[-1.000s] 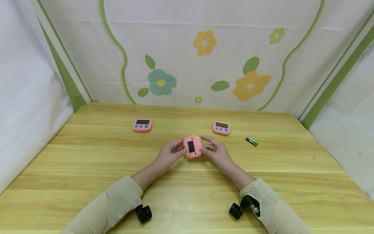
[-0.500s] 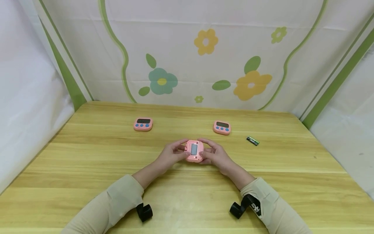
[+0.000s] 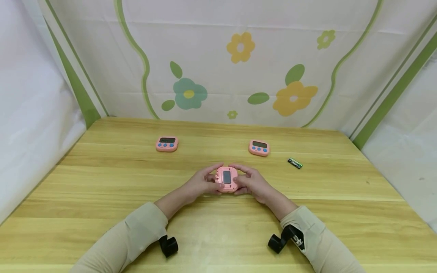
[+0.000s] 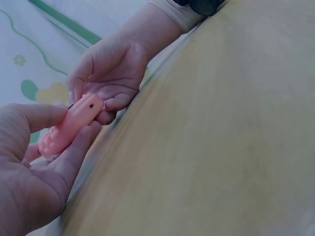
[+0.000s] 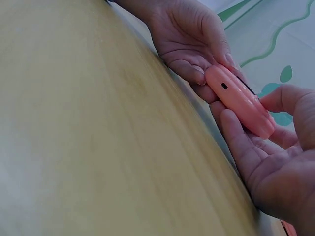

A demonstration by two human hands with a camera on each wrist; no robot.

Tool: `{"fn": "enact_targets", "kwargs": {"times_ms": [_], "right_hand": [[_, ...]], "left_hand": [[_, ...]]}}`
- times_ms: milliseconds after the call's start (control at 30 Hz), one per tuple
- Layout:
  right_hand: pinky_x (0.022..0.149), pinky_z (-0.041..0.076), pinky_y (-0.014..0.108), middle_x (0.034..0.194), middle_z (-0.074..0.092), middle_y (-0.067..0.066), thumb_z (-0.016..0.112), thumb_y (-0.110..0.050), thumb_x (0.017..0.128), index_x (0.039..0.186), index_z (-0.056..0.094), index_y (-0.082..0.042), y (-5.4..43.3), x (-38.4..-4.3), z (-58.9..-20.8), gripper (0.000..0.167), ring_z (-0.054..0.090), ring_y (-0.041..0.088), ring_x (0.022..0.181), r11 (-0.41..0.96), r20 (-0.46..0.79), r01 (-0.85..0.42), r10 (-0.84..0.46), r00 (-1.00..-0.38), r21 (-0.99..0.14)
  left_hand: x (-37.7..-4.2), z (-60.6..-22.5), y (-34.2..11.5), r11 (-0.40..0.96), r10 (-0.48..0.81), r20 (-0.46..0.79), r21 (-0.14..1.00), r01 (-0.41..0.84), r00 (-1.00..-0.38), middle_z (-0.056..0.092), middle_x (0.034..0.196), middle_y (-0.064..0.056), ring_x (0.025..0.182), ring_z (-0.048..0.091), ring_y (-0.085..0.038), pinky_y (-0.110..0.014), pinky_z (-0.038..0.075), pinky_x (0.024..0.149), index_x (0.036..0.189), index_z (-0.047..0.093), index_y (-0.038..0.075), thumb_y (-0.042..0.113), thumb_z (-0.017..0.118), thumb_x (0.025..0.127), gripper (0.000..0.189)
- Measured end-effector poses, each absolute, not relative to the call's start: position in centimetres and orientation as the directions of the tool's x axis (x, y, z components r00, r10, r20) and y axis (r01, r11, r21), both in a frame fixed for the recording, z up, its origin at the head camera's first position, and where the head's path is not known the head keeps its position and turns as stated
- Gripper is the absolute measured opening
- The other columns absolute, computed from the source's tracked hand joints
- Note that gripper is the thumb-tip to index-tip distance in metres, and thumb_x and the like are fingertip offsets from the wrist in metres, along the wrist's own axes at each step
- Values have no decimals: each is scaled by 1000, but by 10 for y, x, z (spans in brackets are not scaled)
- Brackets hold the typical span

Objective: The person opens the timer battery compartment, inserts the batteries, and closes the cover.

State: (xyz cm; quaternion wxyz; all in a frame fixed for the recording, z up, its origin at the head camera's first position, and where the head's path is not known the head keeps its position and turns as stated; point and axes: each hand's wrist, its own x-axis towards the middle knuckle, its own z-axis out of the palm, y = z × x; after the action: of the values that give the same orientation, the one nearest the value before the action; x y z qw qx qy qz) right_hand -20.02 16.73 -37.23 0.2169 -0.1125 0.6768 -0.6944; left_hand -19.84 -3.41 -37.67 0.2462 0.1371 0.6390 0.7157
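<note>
At the centre of the head frame there is a pink timer (image 3: 230, 170), held a little above the table (image 3: 218, 231). The fingers of the left hand (image 3: 199, 185) grasp one side of it, and those of the right hand (image 3: 255, 186) grasp the other. The table is of yellowish wood with long grain. Farther on it lie a second timer (image 3: 167, 144), left of centre, a third timer (image 3: 259, 148), right of centre, and a battery (image 3: 295, 163), more to the right. White cloth (image 3: 211, 57) with flowers and green lines fills the upper frame.
</note>
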Motion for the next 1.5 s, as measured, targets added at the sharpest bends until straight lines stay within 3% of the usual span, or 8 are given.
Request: {"fn": "enact_targets", "kwargs": {"times_ms": [200, 700, 1267, 1500], "right_hand": [[64, 51, 39, 94, 58, 15, 49, -1, 83, 129, 36, -2, 167, -201, -372, 49, 60, 21, 73, 19, -151, 161, -462, -874, -987], [64, 51, 42, 80, 61, 14, 48, 4, 79, 123, 37, 2, 167, -202, -373, 46, 61, 23, 70, 17, -177, 189, -453, -874, -982], [57, 52, 37, 75, 61, 15, 48, 5, 75, 120, 41, 2, 164, -200, -371, 46, 61, 23, 64, 32, -202, 207, -404, -892, -978], [54, 52, 34, 76, 61, 14, 47, 5, 75, 121, 42, 1, 163, -200, -371, 47, 60, 22, 62, 34, -221, 225, -372, -901, -974]], "left_hand": [[-198, -377, -33, -49, 522, -110, 986, -158, -846, 59, 84, -14, 73, 59, -21, -36, 51, 67, 133, 32, 10, -5, 62, 75, 67], [-198, -378, -32, -32, 539, -128, 985, -172, -832, 59, 83, -14, 74, 58, -21, -36, 51, 69, 134, 30, 10, -5, 62, 75, 69], [-186, -357, -30, -9, 495, -178, 978, -210, -850, 59, 92, -18, 74, 59, -20, -36, 50, 71, 133, 30, 4, -10, 56, 77, 64], [-195, -375, -29, -21, 496, -187, 974, -227, -848, 59, 93, -18, 72, 60, -21, -36, 51, 68, 133, 31, 7, -9, 57, 77, 65]]}}
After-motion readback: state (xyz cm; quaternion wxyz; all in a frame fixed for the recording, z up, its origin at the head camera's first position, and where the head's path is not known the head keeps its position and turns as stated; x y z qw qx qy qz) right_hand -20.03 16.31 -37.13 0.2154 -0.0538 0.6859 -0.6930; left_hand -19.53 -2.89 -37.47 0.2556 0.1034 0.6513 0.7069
